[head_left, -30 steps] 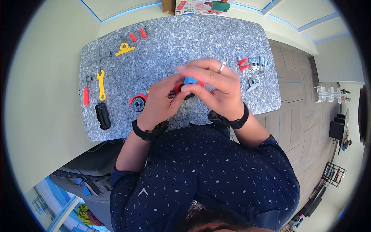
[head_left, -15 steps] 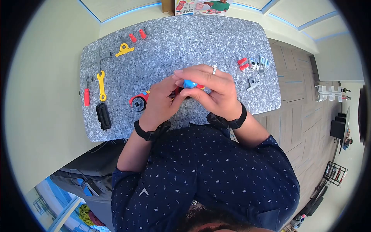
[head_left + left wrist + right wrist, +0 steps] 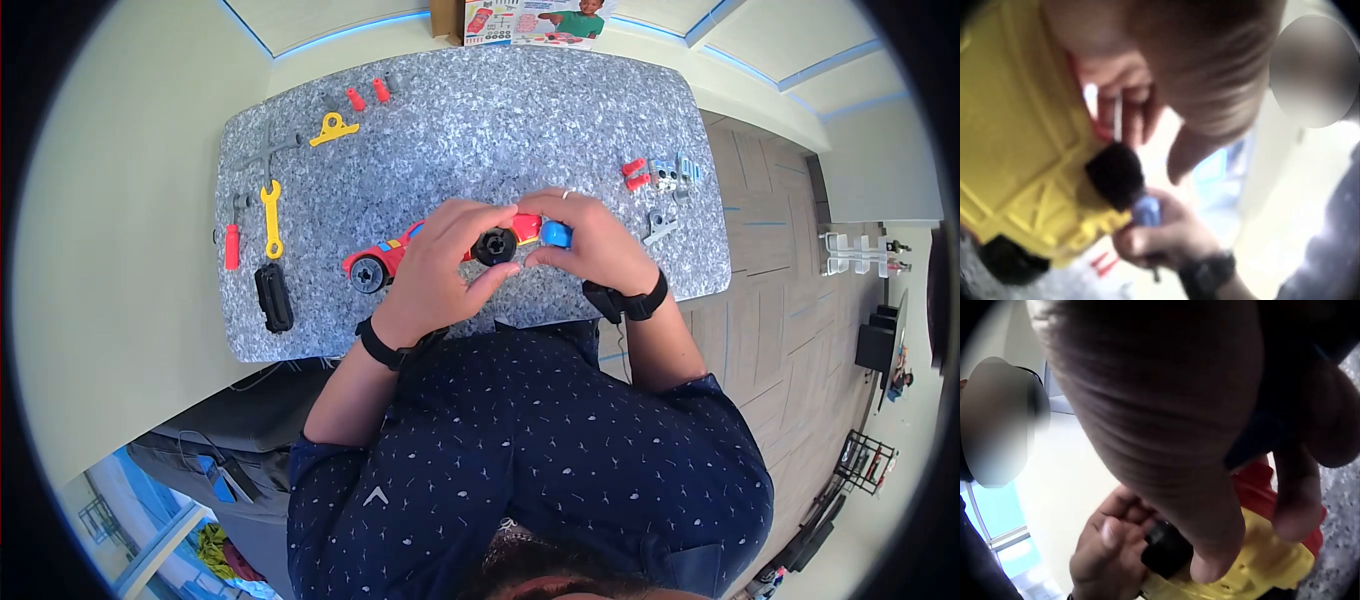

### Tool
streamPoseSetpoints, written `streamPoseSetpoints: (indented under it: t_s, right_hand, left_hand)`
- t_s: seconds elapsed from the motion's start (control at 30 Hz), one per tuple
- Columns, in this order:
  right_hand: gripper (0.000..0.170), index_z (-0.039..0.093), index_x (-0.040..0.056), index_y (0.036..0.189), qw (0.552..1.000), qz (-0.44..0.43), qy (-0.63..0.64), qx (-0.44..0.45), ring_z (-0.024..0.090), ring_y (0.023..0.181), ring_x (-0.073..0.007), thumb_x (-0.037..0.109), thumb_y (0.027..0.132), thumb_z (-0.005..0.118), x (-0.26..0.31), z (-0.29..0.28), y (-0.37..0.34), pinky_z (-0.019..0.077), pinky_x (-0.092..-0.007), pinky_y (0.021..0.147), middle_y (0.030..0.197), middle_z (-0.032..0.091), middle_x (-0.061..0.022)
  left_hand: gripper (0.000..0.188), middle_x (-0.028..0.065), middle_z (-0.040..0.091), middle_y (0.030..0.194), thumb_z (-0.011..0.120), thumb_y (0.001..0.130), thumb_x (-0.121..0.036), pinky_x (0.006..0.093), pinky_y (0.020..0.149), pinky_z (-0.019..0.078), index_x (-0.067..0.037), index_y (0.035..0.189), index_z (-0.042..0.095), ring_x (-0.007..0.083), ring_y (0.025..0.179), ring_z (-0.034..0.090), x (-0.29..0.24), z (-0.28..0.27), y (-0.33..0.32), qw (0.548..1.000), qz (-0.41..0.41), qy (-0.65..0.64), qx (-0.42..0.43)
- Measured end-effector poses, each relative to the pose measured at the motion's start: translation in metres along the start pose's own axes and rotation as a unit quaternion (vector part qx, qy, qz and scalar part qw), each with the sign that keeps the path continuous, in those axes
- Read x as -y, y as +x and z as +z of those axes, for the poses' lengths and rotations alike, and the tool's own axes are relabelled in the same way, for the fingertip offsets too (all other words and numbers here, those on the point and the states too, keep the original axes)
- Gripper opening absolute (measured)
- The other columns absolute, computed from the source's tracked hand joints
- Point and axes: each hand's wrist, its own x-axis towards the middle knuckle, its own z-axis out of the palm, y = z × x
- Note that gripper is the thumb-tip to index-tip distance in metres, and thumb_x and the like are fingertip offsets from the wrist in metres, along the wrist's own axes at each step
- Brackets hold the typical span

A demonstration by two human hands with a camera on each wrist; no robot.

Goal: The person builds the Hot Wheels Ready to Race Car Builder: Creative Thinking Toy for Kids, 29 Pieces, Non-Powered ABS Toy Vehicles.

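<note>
A red toy car [image 3: 388, 260] with a yellow underside [image 3: 1016, 125] is tilted on its side in front of me. My left hand [image 3: 432, 265] holds it, fingers and thumb spread round a black wheel [image 3: 495, 246]. Another wheel [image 3: 369, 274] shows at the car's left end. My right hand [image 3: 607, 248] grips a blue tool with a rounded end [image 3: 556, 234], close beside the car's right end. In the left wrist view the blue tool [image 3: 1147, 211] overlaps the edge of the near wheel [image 3: 1116, 175]. The right fingers hide most of the tool.
Along the table's left lie a yellow wrench [image 3: 271, 220], a red-handled tool [image 3: 232, 247], a grey cross-shaped tool [image 3: 268, 150] and a black part [image 3: 273, 298]. Red pieces [image 3: 356, 99] and a yellow part [image 3: 333, 128] lie farther back. Small parts [image 3: 662, 175] sit at the right.
My right hand has drawn right, away from the left hand, taking the blue tool off the wheel. The wheel's face now shows between my left thumb and fingers.
</note>
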Motion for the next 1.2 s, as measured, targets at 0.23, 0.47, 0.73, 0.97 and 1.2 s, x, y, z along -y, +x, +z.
streamPoseSetpoints:
  t_s: [0.23,0.47,0.73,0.97,1.2]
  right_hand:
    - [0.046,0.077,0.0084,0.128,0.998,0.036,0.014,-0.046,0.077,0.111,-0.0409,0.006,0.084,0.093,-0.008,0.022,-0.012,0.0598,-0.0478,0.095,0.118,0.081,-0.0145]
    - [0.046,0.078,0.0061,0.129,0.997,0.047,0.034,-0.045,0.079,0.117,-0.0378,0.002,0.085,0.091,-0.010,0.022,-0.015,0.0616,-0.0439,0.101,0.128,0.081,-0.0150]
    - [0.051,0.074,0.0074,0.130,0.995,0.051,-0.003,-0.088,0.071,0.129,-0.0414,-0.008,0.083,0.083,-0.012,0.017,-0.023,0.0595,-0.0478,0.108,0.142,0.071,-0.0158]
    - [0.052,0.072,0.0084,0.133,0.993,0.086,-0.027,-0.081,0.066,0.139,-0.0452,-0.007,0.085,0.082,-0.018,0.004,-0.035,0.0570,-0.0497,0.113,0.159,0.064,-0.0181]
    - [0.038,0.076,0.0055,0.128,0.973,0.117,-0.093,-0.174,0.071,0.130,-0.0439,0.002,0.091,0.083,-0.042,-0.028,-0.048,0.0574,-0.0477,0.109,0.141,0.074,-0.0199]
  left_hand:
    - [0.064,0.0139,0.072,0.145,0.097,0.087,-0.023,0.0431,0.104,0.0587,-0.004,0.143,0.073,0.0340,0.128,0.071,-0.022,-0.057,-0.015,0.985,-0.027,0.168,0.002]
    - [0.059,0.0148,0.060,0.160,0.085,0.104,-0.026,0.0331,0.090,0.0675,-0.003,0.154,0.065,0.0212,0.140,0.065,0.008,-0.102,-0.077,0.915,-0.396,-0.069,0.013]
    - [0.047,0.0249,0.039,0.179,0.076,0.106,-0.002,0.0347,0.104,0.0653,0.000,0.152,0.065,0.0310,0.160,0.049,0.034,-0.055,-0.091,0.925,-0.311,-0.205,-0.083]
    - [0.046,0.0245,0.023,0.186,0.083,0.094,0.006,0.0402,0.107,0.0676,0.001,0.138,0.069,0.0325,0.158,0.054,0.053,-0.025,-0.083,0.967,-0.243,-0.064,-0.045]
    - [0.066,0.0222,0.039,0.179,0.095,0.083,-0.002,0.0423,0.103,0.0668,-0.008,0.141,0.063,0.0388,0.155,0.056,0.035,-0.017,-0.073,0.959,-0.281,0.009,-0.045]
